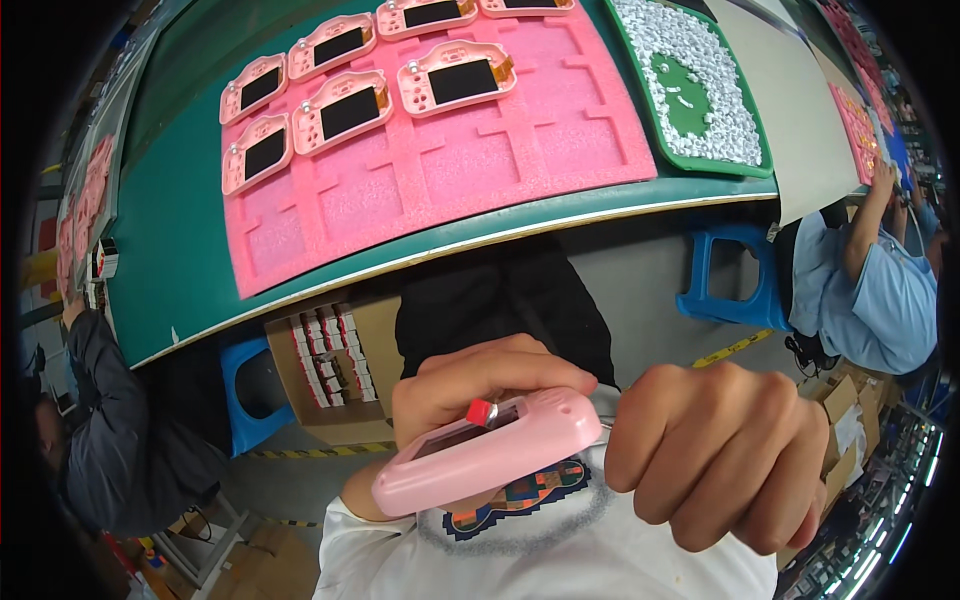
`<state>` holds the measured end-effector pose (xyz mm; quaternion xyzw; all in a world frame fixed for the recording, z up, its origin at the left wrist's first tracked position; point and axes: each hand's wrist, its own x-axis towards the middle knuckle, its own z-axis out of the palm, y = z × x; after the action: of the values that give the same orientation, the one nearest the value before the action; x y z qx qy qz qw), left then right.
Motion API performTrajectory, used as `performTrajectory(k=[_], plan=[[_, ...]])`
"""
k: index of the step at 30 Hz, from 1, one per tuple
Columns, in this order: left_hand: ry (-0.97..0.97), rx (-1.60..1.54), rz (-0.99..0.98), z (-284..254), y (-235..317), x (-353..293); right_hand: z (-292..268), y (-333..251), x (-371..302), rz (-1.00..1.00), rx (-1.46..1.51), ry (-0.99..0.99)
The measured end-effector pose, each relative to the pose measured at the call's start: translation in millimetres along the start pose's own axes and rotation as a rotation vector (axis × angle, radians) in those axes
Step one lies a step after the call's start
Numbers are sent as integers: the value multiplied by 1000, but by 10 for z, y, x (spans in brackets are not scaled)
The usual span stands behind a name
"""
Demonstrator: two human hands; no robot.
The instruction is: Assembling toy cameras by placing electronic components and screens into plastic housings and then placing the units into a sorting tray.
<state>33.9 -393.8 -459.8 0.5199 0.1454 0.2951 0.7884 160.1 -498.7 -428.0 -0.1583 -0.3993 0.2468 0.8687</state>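
Looking down from the head camera, the left hand (470, 385) grips a pink handheld console shell (490, 455) close to the person's chest, its fingers (500, 375) curled over the shell's upper edge and pinching it. A small red button (481, 411) sits on that upper edge, just under the fingertips. The shell lies tilted, its right end higher than its left. The right hand (725, 455) is closed into a fist just beside the shell's right end, fingers pressed together; whether it holds anything inside cannot be told.

Farther up, a green bench (180, 240) carries a pink foam tray (480, 150) with recessed pockets; several pink shells with dark screens (350, 110) fill its upper pockets, while the nearer pockets are bare. Right of it, a green tray (700, 95) holds many small white parts. Under the bench edge stands a cardboard box (330, 365) of small packed items, with blue stools (735, 280) at both sides. Other people sit at the left and right edges.
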Motion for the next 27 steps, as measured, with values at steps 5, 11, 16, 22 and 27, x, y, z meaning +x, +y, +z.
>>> performTrajectory(k=[5, 11, 16, 22, 27], plan=[[-70, -226, -11, -45, -42, -6, -210, 123, 129, 35, 185, -202], [-51, -220, -150, -51, -18, 18, -279, 308, 289, 96, 348, -397], [103, -178, -303, -82, 30, 101, -412, 391, 407, 242, 392, -485], [-110, 610, -31, -559, 383, 535, -1050, -239, 755, 95, -549, -251], [-94, 1216, -28, -501, 724, 1224, -1617, -216, 1308, 296, -1599, -172]])
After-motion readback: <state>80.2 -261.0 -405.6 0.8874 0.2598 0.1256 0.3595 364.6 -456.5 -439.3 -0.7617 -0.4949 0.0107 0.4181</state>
